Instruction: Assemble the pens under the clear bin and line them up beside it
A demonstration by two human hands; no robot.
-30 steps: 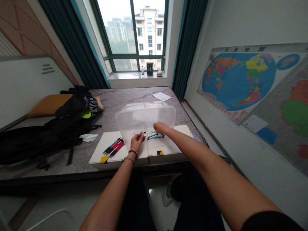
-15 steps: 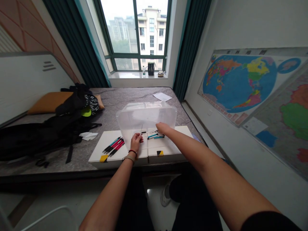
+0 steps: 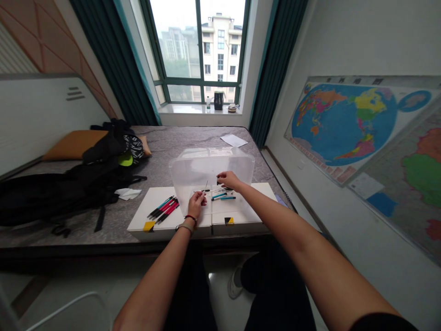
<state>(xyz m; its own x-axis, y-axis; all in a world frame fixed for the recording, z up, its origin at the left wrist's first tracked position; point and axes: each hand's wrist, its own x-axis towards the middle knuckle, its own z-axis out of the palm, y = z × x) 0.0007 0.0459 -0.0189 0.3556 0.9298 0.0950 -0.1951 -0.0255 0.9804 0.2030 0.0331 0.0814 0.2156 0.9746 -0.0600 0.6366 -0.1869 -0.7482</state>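
Note:
My left hand point(image 3: 197, 202) is closed round a thin, pale pen part that points upward, above the white boxes point(image 3: 138, 219). To its right, my right hand point(image 3: 228, 179) pinches a small dark piece between its fingertips, in front of the clear plastic bin point(image 3: 193, 168). Blue pen parts point(image 3: 227, 198) and several black and clear pieces lie below my right hand. Red, black and blue pens point(image 3: 167, 210) rest in a row on the left box. The exact kind of each held piece is too small to tell.
A black bag point(image 3: 62, 193) and a white tissue point(image 3: 127, 194) lie to the left on the grey surface point(image 3: 161, 142). A sheet of paper point(image 3: 233, 140) is behind the bin. The wall with a map point(image 3: 344, 124) stands at the right.
My right hand has lifted and drawn a little to the left, and a dark piece now shows at its fingertips. My left hand has barely moved.

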